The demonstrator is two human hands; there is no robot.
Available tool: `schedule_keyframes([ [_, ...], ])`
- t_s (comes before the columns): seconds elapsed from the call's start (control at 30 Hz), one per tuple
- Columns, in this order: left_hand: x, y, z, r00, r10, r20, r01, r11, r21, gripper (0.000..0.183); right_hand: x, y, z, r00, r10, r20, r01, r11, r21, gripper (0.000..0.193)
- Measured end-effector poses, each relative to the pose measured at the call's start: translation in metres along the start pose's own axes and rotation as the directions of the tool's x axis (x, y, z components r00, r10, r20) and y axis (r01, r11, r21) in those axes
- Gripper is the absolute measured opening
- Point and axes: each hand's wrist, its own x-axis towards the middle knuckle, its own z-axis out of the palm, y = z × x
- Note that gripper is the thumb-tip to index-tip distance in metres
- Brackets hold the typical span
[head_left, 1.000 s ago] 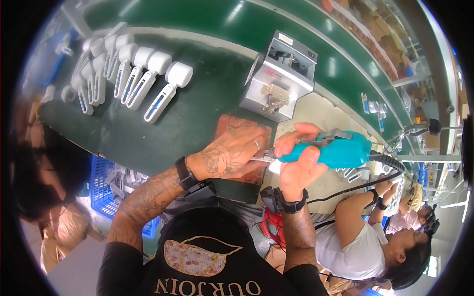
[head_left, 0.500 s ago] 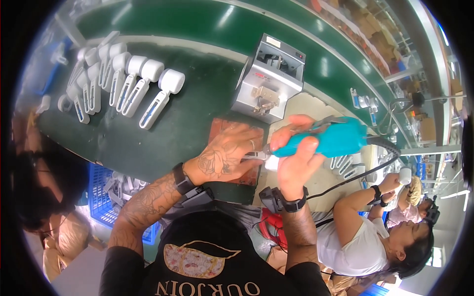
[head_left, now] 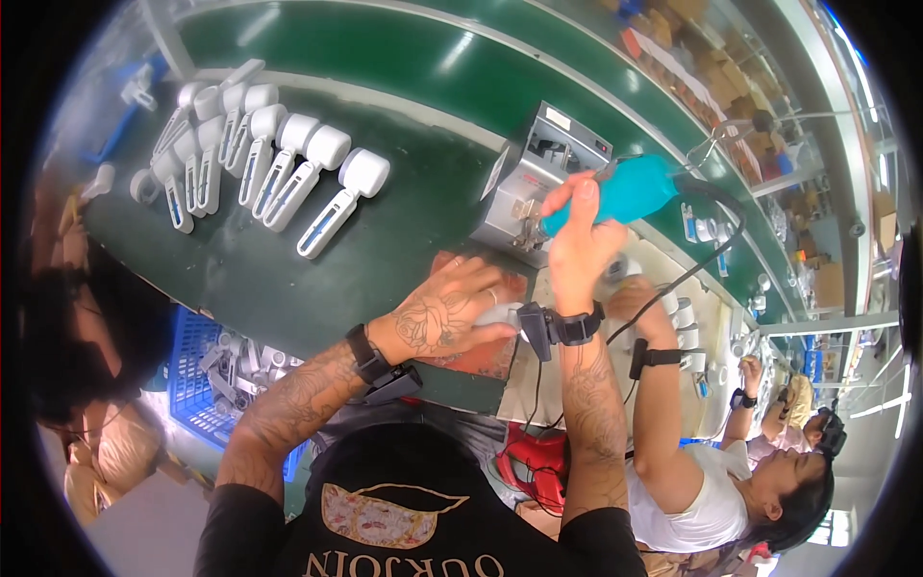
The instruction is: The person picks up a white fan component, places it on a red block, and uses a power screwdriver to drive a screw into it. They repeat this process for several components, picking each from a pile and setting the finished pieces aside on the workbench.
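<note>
Hiding much of a white piece [head_left: 496,315]: left hand [head_left: 447,310].

To the left of my left hand [head_left: 447,313] and nearer to me, a blue basket [head_left: 182,361] holds pale grey and white parts [head_left: 240,373]. Crumpled brown material [head_left: 125,447] lies farther left. Right of my right hand [head_left: 582,240] and nearer my body, I see a co-worker in a white shirt [head_left: 687,505], with a black wristband [head_left: 661,358]. Beyond both hands stretches a glossy green band [head_left: 385,43]; far right of it, cardboard boxes [head_left: 735,82]. Closer to me than my hands is something red [head_left: 536,457], partly hidden.
</note>
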Motion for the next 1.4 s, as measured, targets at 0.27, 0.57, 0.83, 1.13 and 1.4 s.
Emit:
schedule_keyframes([
  [0.27,-0.003,-0.004,0.0,1.0,0.001,-0.016,-0.001,0.999,0.033,0.054,-0.023,-0.019,-0.005,0.988,0.121,0.101,-0.115,0.991,-0.068,0.027],
  [0.57,0.001,0.003,-0.004,0.999,-0.047,-0.003,0.047,0.999,0.004,0.04,-0.062,-0.03,-0.037,0.986,0.159,0.052,-0.164,0.979,0.123,0.049],
  [0.83,0.002,0.004,-0.001,1.0,-0.027,-0.005,0.027,1.0,-0.002,0.038,-0.067,-0.015,-0.038,0.98,0.163,0.11,-0.179,0.973,0.148,0.041],
  [1.13,0.001,-0.001,0.004,1.0,0.028,-0.013,-0.027,0.997,0.073,0.053,-0.069,-0.012,-0.033,0.98,0.178,0.087,-0.191,0.965,0.178,0.037],
  [1.4,0.0,0.002,0.0,1.0,0.0,-0.023,0.002,0.996,0.086,0.05,-0.036,-0.033,-0.02,0.997,0.074,0.034,-0.076,0.997,0.033,0.04],
])
